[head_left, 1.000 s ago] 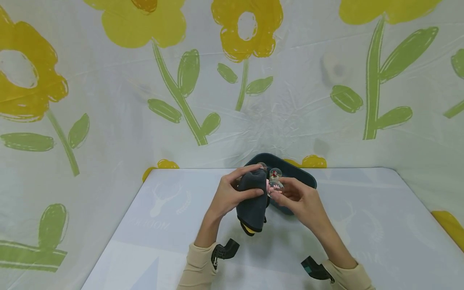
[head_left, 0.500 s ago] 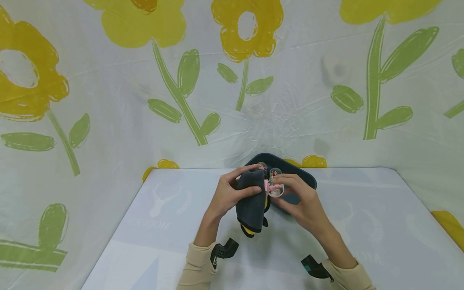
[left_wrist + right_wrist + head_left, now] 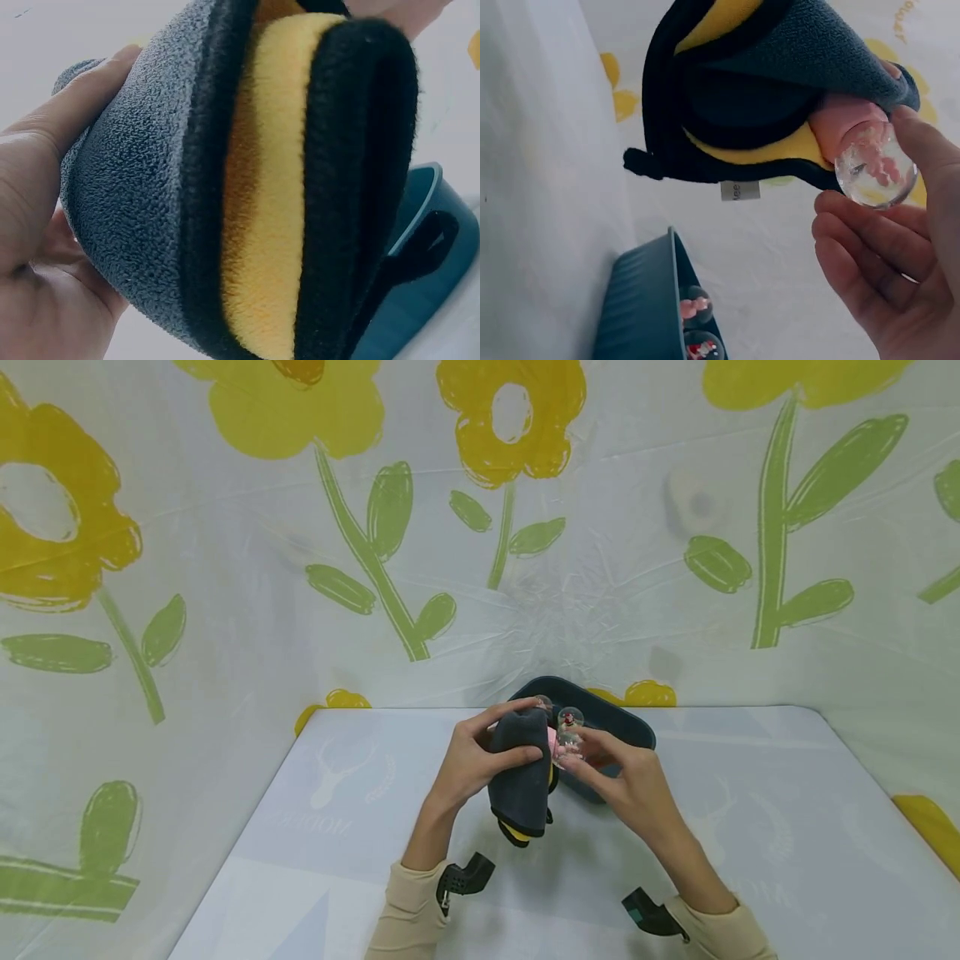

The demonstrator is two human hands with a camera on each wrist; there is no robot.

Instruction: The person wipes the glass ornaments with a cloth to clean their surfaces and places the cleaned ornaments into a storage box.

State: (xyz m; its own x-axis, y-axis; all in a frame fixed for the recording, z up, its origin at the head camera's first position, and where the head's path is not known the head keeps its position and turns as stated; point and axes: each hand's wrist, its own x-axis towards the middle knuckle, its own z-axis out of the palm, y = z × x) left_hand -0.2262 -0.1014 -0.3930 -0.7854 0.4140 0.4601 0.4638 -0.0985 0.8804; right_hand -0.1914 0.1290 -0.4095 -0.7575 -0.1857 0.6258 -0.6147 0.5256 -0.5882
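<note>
My left hand (image 3: 480,758) grips a folded cloth (image 3: 521,781), grey outside and yellow inside with black edging. The cloth wraps the pink base (image 3: 845,124) of a small snow globe (image 3: 876,166), whose clear ball with a pink figure inside sticks out to the right. Thumb and fingers of my right hand (image 3: 633,777) pinch that ball. In the left wrist view the thick cloth (image 3: 135,172) hides the globe. A small white label (image 3: 740,190) hangs from the cloth's edge.
Behind the hands stands a dark teal tray (image 3: 626,729) on the white table (image 3: 360,793). Two more snow globes show in it, one with a pink figure (image 3: 696,306) and one with a red-and-white figure (image 3: 703,348). A flower-print curtain (image 3: 600,610) hangs behind the table.
My right fingers spread around the ball half a second ago, then came back together on it; the ball shows less now. The left hand and cloth stay almost in place.
</note>
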